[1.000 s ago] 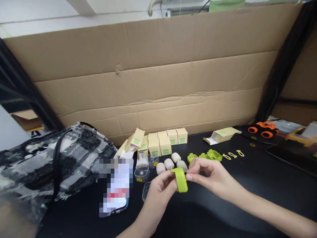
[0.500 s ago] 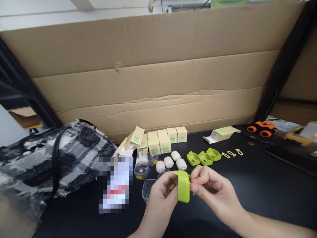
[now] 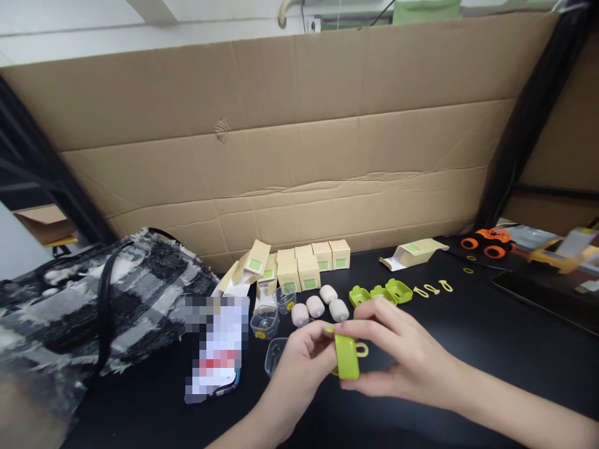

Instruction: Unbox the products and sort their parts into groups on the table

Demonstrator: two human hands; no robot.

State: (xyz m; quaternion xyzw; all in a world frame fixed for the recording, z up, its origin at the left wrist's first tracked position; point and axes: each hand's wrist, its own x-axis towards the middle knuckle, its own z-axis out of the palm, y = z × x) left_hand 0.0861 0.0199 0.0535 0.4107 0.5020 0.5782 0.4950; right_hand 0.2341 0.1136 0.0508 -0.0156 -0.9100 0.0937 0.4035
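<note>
My left hand and my right hand together hold a small lime-green case above the black table. A yellowish loop sticks out of the case on its right side. The fingers of both hands are curled around it. Behind the hands lie three pale oval pods, more green cases and clear plastic cups.
Small beige boxes stand by the cardboard wall. A black-and-white bag fills the left. A phone lies beside it. Yellow loops, an open box and an orange toy car are at the right.
The green case has come lower and nearer to me. My right hand has gone from pinching at its edge to cupping it from the right, and a yellow loop now shows on it.
</note>
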